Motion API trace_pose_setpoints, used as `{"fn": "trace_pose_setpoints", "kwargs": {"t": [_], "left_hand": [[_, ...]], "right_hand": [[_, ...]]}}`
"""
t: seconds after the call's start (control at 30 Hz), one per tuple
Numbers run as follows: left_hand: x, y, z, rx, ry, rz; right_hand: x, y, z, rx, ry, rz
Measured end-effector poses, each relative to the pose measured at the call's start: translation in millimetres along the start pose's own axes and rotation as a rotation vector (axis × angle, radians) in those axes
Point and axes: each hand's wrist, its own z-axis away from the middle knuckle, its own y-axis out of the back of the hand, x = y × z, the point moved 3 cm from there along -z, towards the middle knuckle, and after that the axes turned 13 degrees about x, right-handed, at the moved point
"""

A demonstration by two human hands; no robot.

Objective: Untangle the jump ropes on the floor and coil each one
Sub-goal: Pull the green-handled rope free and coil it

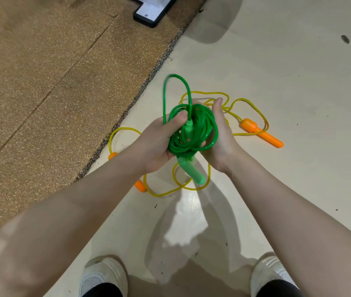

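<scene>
Step in hand: coiling the green plastic jump rope (193, 129); most of its cord sat wound in a bundle held above the floor, between both hands.
Left hand (159, 144): its grip was closed round the left side of the bundle, thumb pressed over the coils.
Right hand (219, 136): it cupped the right side of the bundle; whether its fingers curled round the cord could not be told.
Loose end: one green loop (176, 86) stood up out of the bundle, and a green handle (191, 170) hung below it.
Next move, as judged: wind in that last loop and tuck the handles, then turn to the other rope.
Other rope: the yellow jump rope with orange handles (260, 132) lay sprawled in loose loops on the floor beneath the hands, not yet coiled.
Surface: pale smooth floor (288, 82), meeting a brown speckled mat (52, 71) on the left.
Room: a dark-edged white base (151, 11) stood on the mat at the top; white shoes (103, 275) showed below.
</scene>
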Motion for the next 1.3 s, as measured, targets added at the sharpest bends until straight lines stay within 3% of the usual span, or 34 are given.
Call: {"fn": "trace_pose_setpoints", "kwargs": {"t": [0.17, 0.33, 0.5, 0.6, 0.73, 0.87, 0.97, 1.07, 1.2, 1.3], "left_hand": [[-1, -6, 2, 0.069, -0.047, -0.078], [10, -11, 5, 0.069, -0.156, -0.080], [22, -12, 2, 0.166, -0.232, -0.090], [24, -13, 1, 0.180, -0.293, -0.283], [23, -24, -4, 0.219, -0.437, -0.471], [31, -45, -12, 0.231, -0.484, -0.555], [46, -66, -13, 0.184, -0.524, -0.596], [60, -90, -13, 0.153, -0.572, -0.635], [69, -131, -13, 0.105, -0.569, -0.670], [81, -171, -9, 0.070, -0.534, -0.648]], "right_hand": [[2, 3, 5, 0.062, 0.037, 0.238], [2, 29, -11, 0.418, 0.407, 0.682], [31, 80, -18, 0.674, 0.091, 0.492], [34, 79, -11, 0.505, -0.142, 0.381], [-14, 45, -5, 0.063, -0.112, 0.050], [-69, 31, 6, -0.143, 0.141, 0.296], [-90, 45, 8, -0.241, 0.166, 0.350], [-117, 61, 19, -0.240, 0.233, 0.477], [-153, 81, 33, 0.007, 0.439, 0.781], [-185, 98, 46, 0.154, 0.466, 0.701]]}}
